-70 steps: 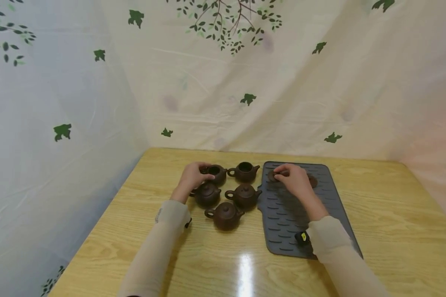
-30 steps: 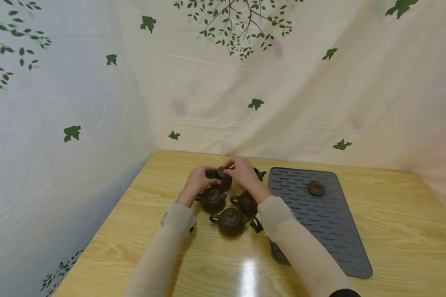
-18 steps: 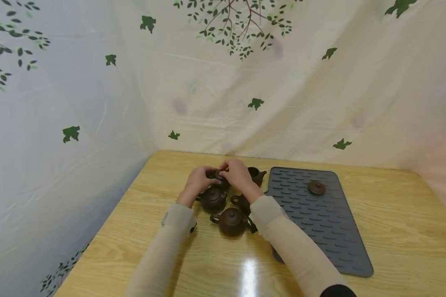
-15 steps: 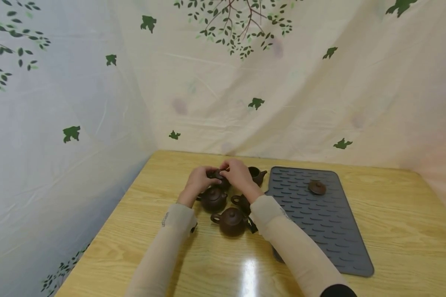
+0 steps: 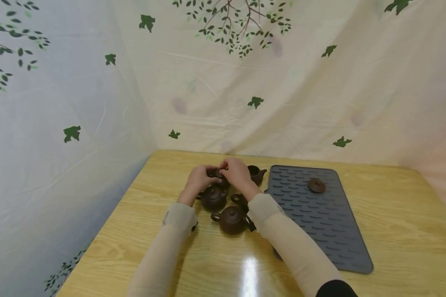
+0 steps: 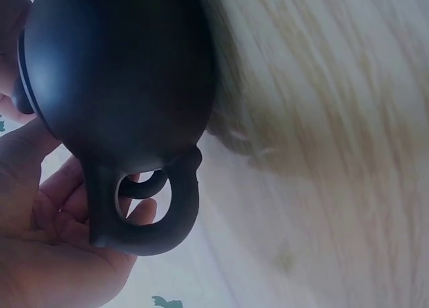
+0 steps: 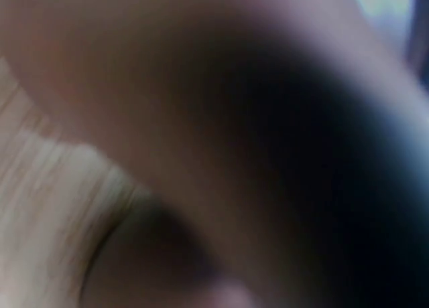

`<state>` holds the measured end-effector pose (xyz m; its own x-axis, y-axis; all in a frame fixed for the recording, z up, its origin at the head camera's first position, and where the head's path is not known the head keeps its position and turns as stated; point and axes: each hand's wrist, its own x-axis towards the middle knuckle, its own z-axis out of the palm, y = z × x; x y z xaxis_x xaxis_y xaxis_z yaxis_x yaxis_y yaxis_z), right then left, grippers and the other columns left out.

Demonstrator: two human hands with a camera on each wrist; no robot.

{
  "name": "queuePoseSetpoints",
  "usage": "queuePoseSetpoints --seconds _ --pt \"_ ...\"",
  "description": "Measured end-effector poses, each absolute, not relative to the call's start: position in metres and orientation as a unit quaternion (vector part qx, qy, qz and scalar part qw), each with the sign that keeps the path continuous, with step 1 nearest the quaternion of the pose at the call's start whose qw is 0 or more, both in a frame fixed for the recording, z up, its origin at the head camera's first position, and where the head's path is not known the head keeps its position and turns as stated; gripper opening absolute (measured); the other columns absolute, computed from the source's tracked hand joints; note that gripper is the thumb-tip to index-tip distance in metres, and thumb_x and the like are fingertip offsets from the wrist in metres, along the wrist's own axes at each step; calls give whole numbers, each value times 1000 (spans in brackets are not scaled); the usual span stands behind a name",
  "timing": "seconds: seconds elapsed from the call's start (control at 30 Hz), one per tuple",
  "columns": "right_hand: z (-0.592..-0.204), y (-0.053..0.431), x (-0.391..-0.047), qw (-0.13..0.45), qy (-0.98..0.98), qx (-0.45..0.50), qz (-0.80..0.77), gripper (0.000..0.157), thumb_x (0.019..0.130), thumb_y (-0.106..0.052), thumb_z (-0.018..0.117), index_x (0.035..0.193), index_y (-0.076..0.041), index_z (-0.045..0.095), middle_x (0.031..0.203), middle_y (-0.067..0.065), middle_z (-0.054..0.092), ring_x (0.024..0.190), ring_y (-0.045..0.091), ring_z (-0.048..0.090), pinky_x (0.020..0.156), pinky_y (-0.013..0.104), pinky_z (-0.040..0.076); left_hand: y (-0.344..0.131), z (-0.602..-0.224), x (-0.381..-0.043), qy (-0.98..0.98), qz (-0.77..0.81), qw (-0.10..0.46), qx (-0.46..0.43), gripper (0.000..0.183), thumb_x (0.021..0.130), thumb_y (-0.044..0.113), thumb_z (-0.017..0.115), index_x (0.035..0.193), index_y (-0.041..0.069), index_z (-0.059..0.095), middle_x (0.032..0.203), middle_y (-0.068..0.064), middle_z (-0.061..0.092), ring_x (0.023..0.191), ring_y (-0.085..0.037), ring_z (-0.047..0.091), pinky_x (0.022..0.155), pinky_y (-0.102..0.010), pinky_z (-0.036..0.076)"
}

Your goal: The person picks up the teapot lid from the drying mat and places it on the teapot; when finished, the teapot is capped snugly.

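In the head view, my left hand (image 5: 198, 181) holds a small dark brown teapot (image 5: 223, 182) at the back left. My right hand (image 5: 238, 175) pinches that pot's lid (image 5: 217, 173) on top of it; whether the lid is fully seated is hidden. Just in front stands a lidded teapot (image 5: 213, 198), which fills much of the left wrist view, with my left hand's fingers behind its handle (image 6: 188, 211). Behind my right hand is an uncovered teapot (image 5: 258, 176). The right wrist view is mostly blurred skin and shadow.
Another lidded teapot (image 5: 232, 220) stands nearest me, and one more teapot (image 5: 239, 201) is partly covered by my right wrist. A grey ridged mat (image 5: 319, 222) lies to the right, with a loose teapot lid (image 5: 316, 185) on it. A patterned curtain (image 5: 208, 103) hangs behind the wooden table.
My right hand has lifted one lid off the mat and carried it left onto the back left teapot. Both hands stay nearly still over the last half second.
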<state>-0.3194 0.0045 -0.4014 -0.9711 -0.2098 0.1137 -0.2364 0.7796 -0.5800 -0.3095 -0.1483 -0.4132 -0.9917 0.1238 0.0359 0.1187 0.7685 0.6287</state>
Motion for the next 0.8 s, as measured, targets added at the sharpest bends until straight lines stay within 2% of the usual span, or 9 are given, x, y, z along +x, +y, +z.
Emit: queuePoseSetpoints --seconds 0.37,0.67,0.8 --pt "-399 12 -316 12 -944 127 303 16 95 -17 69 108 -12 75 110 6 74 99 24 70 85 40 58 -143 -412 -309 940 332 11 70 44 85 24 81 126 11 70 127 -10 70 118 -30 63 101 -44 51" --pt "-391 23 -316 -51 -928 156 334 23 97 -16 65 118 -9 73 125 10 70 115 29 66 93 41 57 -141 -405 -307 955 285 21 80 46 88 24 78 131 11 66 133 -11 66 122 -31 61 102 -45 51" --pt "-387 39 -311 -65 -917 146 365 26 100 -19 61 122 -9 70 129 11 67 118 30 65 91 42 57 -142 -402 -306 956 281 32 75 48 89 25 77 133 11 64 136 -12 64 125 -31 60 103 -45 50"
